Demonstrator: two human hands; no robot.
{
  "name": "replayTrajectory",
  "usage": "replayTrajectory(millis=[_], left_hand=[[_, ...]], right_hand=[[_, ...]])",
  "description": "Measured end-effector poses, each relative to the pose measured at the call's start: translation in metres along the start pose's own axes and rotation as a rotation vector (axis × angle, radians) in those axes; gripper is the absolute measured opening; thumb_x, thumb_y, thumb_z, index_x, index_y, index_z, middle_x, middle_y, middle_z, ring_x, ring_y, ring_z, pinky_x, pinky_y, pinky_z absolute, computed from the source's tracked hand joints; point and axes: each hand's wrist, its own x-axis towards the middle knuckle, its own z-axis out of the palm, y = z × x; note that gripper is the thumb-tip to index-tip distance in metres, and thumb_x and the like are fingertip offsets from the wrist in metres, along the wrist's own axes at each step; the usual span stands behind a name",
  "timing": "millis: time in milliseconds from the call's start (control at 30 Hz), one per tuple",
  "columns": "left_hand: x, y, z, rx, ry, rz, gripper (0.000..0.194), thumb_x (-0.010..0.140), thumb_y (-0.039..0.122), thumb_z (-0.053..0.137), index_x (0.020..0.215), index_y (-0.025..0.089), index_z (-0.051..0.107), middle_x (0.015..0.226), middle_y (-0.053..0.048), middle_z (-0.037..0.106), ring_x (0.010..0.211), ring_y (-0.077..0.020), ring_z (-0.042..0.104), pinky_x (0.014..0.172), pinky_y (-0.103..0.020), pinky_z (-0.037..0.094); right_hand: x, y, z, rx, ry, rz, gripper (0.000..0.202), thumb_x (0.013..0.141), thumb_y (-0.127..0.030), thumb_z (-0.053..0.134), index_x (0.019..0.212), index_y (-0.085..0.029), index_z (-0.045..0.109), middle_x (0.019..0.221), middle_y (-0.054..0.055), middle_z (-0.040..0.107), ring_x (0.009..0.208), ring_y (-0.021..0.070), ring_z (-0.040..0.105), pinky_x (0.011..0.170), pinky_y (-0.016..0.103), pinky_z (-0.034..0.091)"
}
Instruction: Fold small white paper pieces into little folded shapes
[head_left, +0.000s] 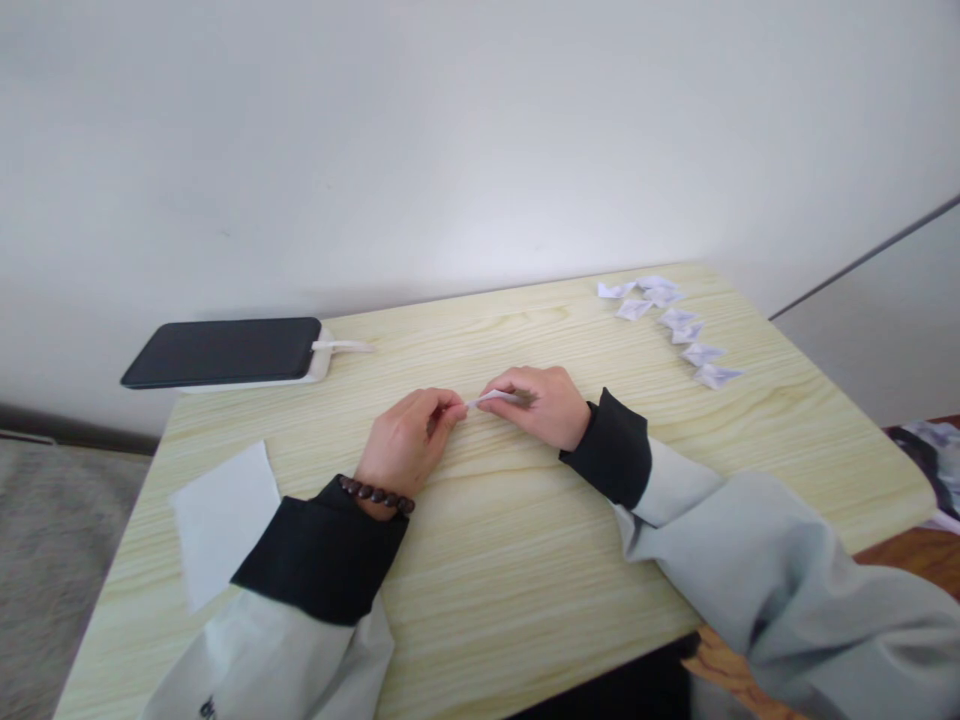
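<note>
Behind the pale desk (pixel 510 560) rose a white wall (pixel 480 150). From the head view, the left hand (pixel 405 435) and right hand (pixel 544 405) both closed their grip on a small paper piece (pixel 499 395) above the desk's middle; light, even pressure seemed best against tearing.

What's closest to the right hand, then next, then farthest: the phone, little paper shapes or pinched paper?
1. Pinched paper: in the right hand.
2. Little paper shapes: back right of the table.
3. Phone: back left.
</note>
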Motion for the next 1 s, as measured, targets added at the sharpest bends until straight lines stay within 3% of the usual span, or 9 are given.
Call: replayTrajectory(millis=[100, 300, 433, 600, 767, 1000], left_hand=[[0.0003, 0.0007, -0.0007, -0.043, -0.021, -0.022, 0.019, 0.085, 0.033, 0.049, 0.082, 0.019, 0.061, 0.070, 0.000, 0.064, 0.060, -0.0128, 0.055, 0.057, -0.024, 0.042], [0.0009, 0.0021, -0.0036, -0.157, 0.011, -0.230, 0.020, 0.083, 0.034, 0.052, 0.076, 0.018, 0.062, 0.060, 0.003, 0.062, 0.048, -0.0099, 0.047, 0.050, -0.022, 0.038], [0.0013, 0.0011, -0.0048, -0.202, 0.043, -0.299, 0.022, 0.081, 0.037, 0.053, 0.077, 0.018, 0.063, 0.063, 0.002, 0.065, 0.050, -0.0105, 0.049, 0.051, -0.023, 0.038], [0.0008, 0.0023, -0.0039, -0.239, 0.038, -0.318, 0.020, 0.081, 0.035, 0.053, 0.078, 0.017, 0.062, 0.065, 0.001, 0.066, 0.049, -0.0098, 0.047, 0.050, -0.023, 0.036], [0.0004, 0.0030, -0.0036, -0.265, 0.018, -0.324, 0.021, 0.080, 0.035, 0.053, 0.078, 0.017, 0.063, 0.068, 0.001, 0.065, 0.052, -0.0096, 0.046, 0.052, -0.023, 0.036], [0.0006, 0.0040, -0.0071, -0.268, -0.024, -0.281, 0.026, 0.081, 0.041, 0.053, 0.082, 0.017, 0.062, 0.068, 0.001, 0.063, 0.049, -0.0087, 0.042, 0.049, -0.022, 0.033]], right_hand=[[0.0007, -0.0013, -0.0008, 0.029, 0.009, 0.001, 0.013, 0.080, -0.031, 0.062, 0.079, -0.020, 0.067, 0.076, -0.002, 0.072, 0.068, 0.0096, 0.065, 0.064, 0.019, 0.044], [0.0014, -0.0065, -0.0042, 0.151, 0.056, 0.087, 0.019, 0.085, -0.030, 0.055, 0.093, -0.018, 0.067, 0.087, 0.002, 0.072, 0.077, 0.0122, 0.066, 0.068, 0.021, 0.048], [0.0015, -0.0067, -0.0060, 0.164, 0.042, 0.139, 0.027, 0.090, -0.030, 0.045, 0.084, -0.017, 0.068, 0.081, 0.001, 0.072, 0.071, 0.0107, 0.064, 0.061, 0.019, 0.045], [0.0026, -0.0025, -0.0044, 0.092, 0.046, 0.126, 0.029, 0.090, -0.028, 0.046, 0.076, -0.017, 0.068, 0.071, -0.001, 0.070, 0.055, 0.0071, 0.057, 0.053, 0.019, 0.038], [0.0037, -0.0006, -0.0040, -0.004, 0.058, 0.097, 0.030, 0.091, -0.027, 0.045, 0.074, -0.017, 0.067, 0.070, -0.001, 0.070, 0.055, 0.0072, 0.055, 0.058, 0.019, 0.037], [0.0017, -0.0020, -0.0057, 0.073, 0.076, 0.114, 0.030, 0.091, -0.027, 0.044, 0.073, -0.017, 0.066, 0.066, -0.002, 0.067, 0.047, 0.0055, 0.047, 0.052, 0.018, 0.035]])
